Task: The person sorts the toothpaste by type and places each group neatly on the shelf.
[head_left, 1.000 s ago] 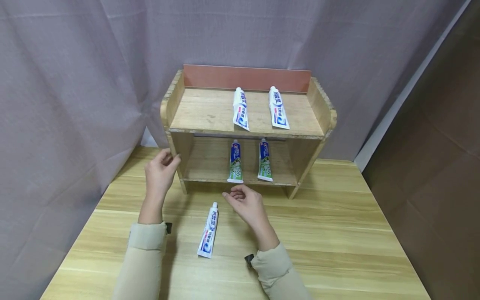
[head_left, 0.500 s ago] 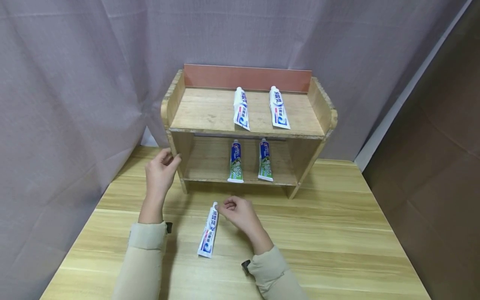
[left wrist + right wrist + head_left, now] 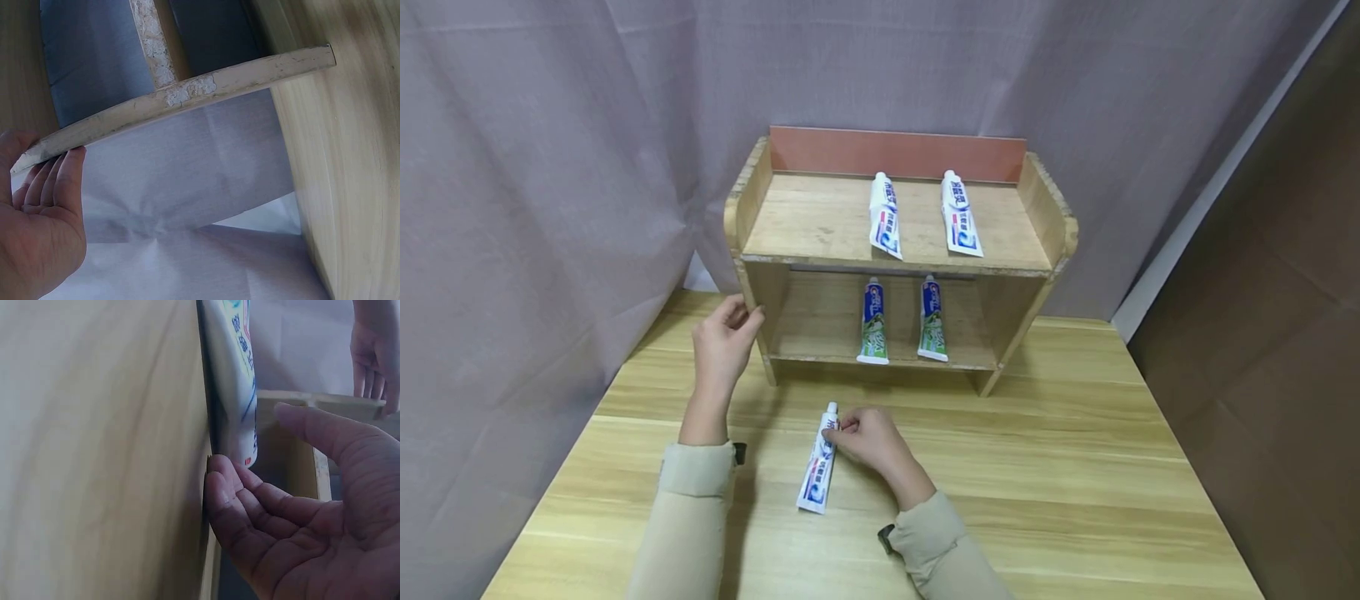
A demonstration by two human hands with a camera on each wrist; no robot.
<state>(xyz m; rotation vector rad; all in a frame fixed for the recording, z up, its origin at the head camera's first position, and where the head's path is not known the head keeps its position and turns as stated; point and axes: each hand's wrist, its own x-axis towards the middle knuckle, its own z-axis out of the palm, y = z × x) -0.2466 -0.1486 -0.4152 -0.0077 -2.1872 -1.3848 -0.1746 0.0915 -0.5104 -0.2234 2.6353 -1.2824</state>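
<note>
A white-and-blue toothpaste tube [image 3: 817, 467] lies on the table in front of the small wooden shelf [image 3: 887, 268]. My right hand [image 3: 871, 440] is at the tube's cap end. In the right wrist view, its fingertips [image 3: 220, 487] touch the table beside the tube [image 3: 240, 381], and the thumb stands apart on the other side. My left hand [image 3: 721, 343] grips the front edge of the shelf's left side panel. The left wrist view shows this panel [image 3: 125, 119] between the thumb and the fingers [image 3: 67, 178].
Two white-and-blue tubes [image 3: 886, 218] lie on the upper board. On the lower board are two blue-and-green toothpaste tubes [image 3: 873, 323]. Behind the shelf hangs a grey curtain [image 3: 880, 67]. A brown surface [image 3: 1262, 292] rises at the right edge of the table [image 3: 1075, 467].
My right hand has come down and left from in front of the lower board to the loose tube, its thumb now over the tube. The left hand keeps its grip on the panel.
</note>
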